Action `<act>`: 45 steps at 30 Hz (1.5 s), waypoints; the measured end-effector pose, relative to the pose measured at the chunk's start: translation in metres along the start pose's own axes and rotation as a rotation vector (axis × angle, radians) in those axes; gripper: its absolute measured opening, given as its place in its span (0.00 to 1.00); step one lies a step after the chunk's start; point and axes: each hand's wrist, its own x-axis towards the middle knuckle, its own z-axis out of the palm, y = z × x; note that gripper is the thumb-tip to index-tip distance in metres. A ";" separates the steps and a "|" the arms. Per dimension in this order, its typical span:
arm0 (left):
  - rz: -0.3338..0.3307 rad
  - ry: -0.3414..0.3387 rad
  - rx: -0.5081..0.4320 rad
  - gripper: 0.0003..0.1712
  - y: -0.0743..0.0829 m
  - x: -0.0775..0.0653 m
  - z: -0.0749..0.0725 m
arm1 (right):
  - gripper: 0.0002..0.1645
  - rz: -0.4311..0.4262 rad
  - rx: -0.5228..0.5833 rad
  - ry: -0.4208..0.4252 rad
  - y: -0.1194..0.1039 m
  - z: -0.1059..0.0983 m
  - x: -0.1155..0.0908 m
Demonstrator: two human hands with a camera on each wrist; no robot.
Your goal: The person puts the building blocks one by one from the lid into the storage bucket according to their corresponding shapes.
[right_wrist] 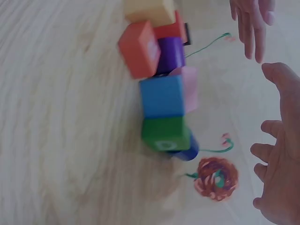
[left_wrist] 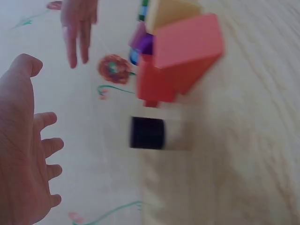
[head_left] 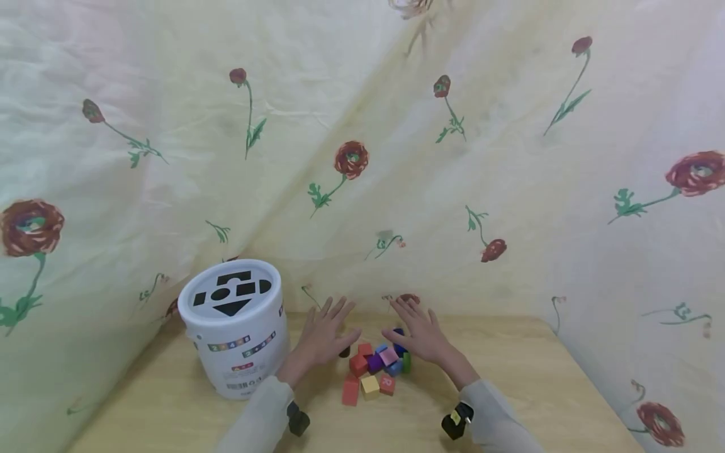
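Note:
Toy blocks in several colours lie in a small heap between the two hands on the table. My left hand (head_left: 324,333) is held at the heap's left side, fingers spread and holding nothing. On the other side, my right hand (head_left: 420,335) hovers with its fingers stretched out, also holding nothing, and overlaps a dark blue block (head_left: 399,341) in the head view. A yellow block (head_left: 370,387) and red blocks (left_wrist: 187,42) sit toward the near side. In the right wrist view, a blue block (right_wrist: 161,97) adjoins a green block (right_wrist: 165,133). A dark cylinder (left_wrist: 147,133) stands apart from the heap, nearest the left hand.
A white bucket (head_left: 240,352) stands left of the left hand, its lid (head_left: 195,277) cut with shaped holes. Behind the wooden table (head_left: 510,390) hangs a flower-patterned cloth (head_left: 396,189), which also runs along both sides.

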 end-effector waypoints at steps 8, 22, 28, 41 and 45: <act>0.059 0.073 -0.100 0.42 0.020 -0.007 -0.040 | 0.47 0.005 0.141 -0.025 -0.023 -0.008 0.004; 0.023 0.477 -0.385 0.37 0.007 -0.072 -0.159 | 0.41 -0.027 0.652 -0.085 -0.095 0.004 0.029; -0.128 0.682 -0.649 0.31 -0.054 -0.108 -0.194 | 0.40 -0.009 0.801 -0.109 -0.124 0.020 0.042; -0.064 0.299 -1.137 0.35 -0.199 -0.155 -0.137 | 0.43 0.047 0.979 -0.112 -0.158 0.064 0.059; -0.061 0.184 -1.145 0.37 -0.211 -0.160 -0.124 | 0.44 0.061 1.017 -0.131 -0.167 0.072 0.060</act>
